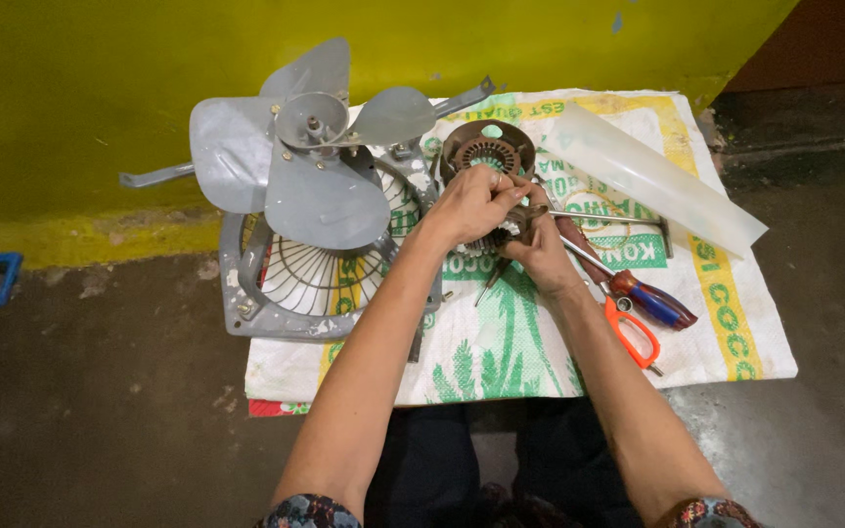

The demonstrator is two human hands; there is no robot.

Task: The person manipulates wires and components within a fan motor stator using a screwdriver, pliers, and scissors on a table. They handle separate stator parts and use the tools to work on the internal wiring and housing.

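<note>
Both hands meet over a round brown motor stator (487,150) with copper windings, lying on a printed woven sack (501,342). My left hand (474,201) pinches at the stator's near edge, fingers closed on its winding wires. My right hand (541,246) grips a small dark part against the stator from the near side; what exactly it holds is hidden by the fingers. A thin tool tip (489,284) sticks out below the hands.
A grey fan with metal blades (317,161) rests on its wire guard frame (286,293) at the left. A screwdriver with a red-blue handle (652,301), orange-handled scissors (631,333) and a translucent plastic sheet (652,176) lie at the right. A yellow wall stands behind.
</note>
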